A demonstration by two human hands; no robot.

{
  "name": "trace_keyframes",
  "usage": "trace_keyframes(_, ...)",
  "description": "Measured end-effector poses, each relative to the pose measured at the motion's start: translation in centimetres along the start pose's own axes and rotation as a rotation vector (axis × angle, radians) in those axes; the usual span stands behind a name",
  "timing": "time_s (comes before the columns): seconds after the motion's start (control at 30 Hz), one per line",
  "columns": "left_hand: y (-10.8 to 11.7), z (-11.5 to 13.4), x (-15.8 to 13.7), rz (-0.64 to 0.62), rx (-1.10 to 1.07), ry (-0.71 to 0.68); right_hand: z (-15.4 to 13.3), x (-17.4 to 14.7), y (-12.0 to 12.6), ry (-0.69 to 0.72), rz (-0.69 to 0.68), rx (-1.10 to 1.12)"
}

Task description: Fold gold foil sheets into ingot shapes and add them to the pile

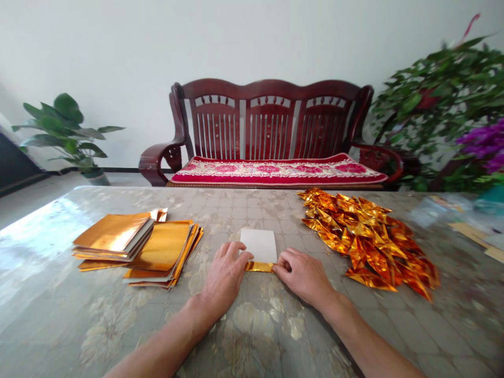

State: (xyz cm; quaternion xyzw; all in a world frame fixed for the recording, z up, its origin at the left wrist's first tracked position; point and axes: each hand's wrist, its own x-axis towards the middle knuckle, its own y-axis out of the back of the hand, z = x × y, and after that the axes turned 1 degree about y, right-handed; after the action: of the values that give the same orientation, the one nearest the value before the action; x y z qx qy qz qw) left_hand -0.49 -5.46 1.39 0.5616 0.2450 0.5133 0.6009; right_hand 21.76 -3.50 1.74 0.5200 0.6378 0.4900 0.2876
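A sheet of gold foil paper [258, 244] lies white side up on the table in front of me. Its near edge is folded over, so a narrow gold strip shows there. My left hand [227, 268] is closed at the left end of this fold, thumb and forefinger on the paper. At the right end, my right hand [301, 272] pinches the fold between thumb and curled fingers. Stacks of flat gold foil paper [163, 245] sit to the left. On the right is a heap of folded gold foil pieces [366, 239] with pointed ends.
The table [220, 341] has a patterned, glossy cover. Clear plastic bags [441, 207] and tan card strips [476, 239] lie at its far right. Beyond the table stands a dark red wooden bench [268, 121], with potted plants [71, 131] on either side.
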Motion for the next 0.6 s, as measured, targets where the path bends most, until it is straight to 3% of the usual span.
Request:
trace_keyframes(0.13, 0.0, 0.3, 0.0, -0.126, -0.011, -0.157, 0.0, 0.1, 0.1, -0.013, 0.014, 0.004)
trace_keyframes(0.3, 0.5, 1.4, -0.6, -0.218, 0.131, -0.189, 0.2, 0.0, -0.1, -0.017, 0.033, 0.015)
trace_keyframes(0.5, -1.0, 3.2, -2.4, -0.17, 0.373, -0.128, 0.6, 0.0, -0.3, 0.032, 0.068, 0.021)
trace_keyframes(0.6, -1.6, 3.7, -2.8, -0.159, 0.427, -0.103, 0.6, -0.1, -0.3, 0.153, 0.142, -0.012)
